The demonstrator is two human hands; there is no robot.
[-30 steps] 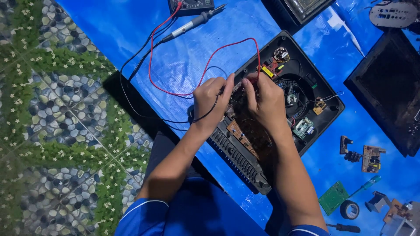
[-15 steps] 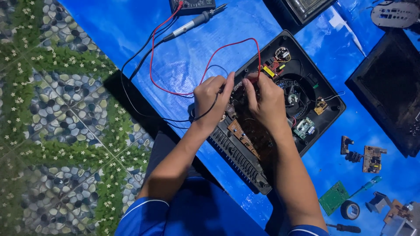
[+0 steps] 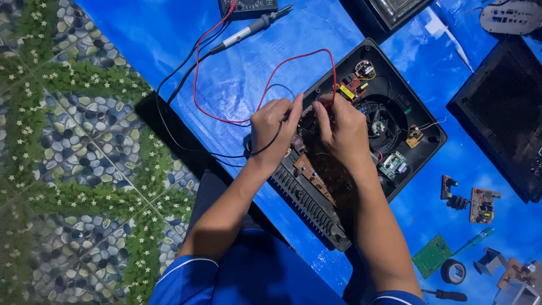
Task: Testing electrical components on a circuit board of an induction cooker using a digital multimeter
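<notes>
1. You are working on a blue plastic tarp (image 3: 282, 68) spread over a floor patterned with pebbles and grass (image 3: 68, 158), which fills the left side of the frame.
2. The opened black appliance casing (image 3: 372, 130) lies at the centre of the frame, tilted, with its circuit boards and wiring exposed.
3. Your left hand (image 3: 274, 127) sits at the casing's left edge, fingers pinched together on a black test lead (image 3: 169, 90), its tip pressed against the board.
4. Your right hand (image 3: 341, 133) rests just beside it over the board, fingers closed on a red test lead (image 3: 271, 79); the probe tip itself is hidden under your fingers.
5. Both leads loop toward the upper middle of the frame, to a dark multimeter (image 3: 248, 7) at the top edge.
6. A soldering iron (image 3: 251, 28) lies just below the meter.
7. A black panel (image 3: 502, 113) sits at the right edge.
8. Lower right, well apart from the casing: a small brown circuit board (image 3: 483, 204), a green circuit board (image 3: 432, 255), a roll of black tape (image 3: 453, 271) and a screwdriver (image 3: 446, 294).
</notes>
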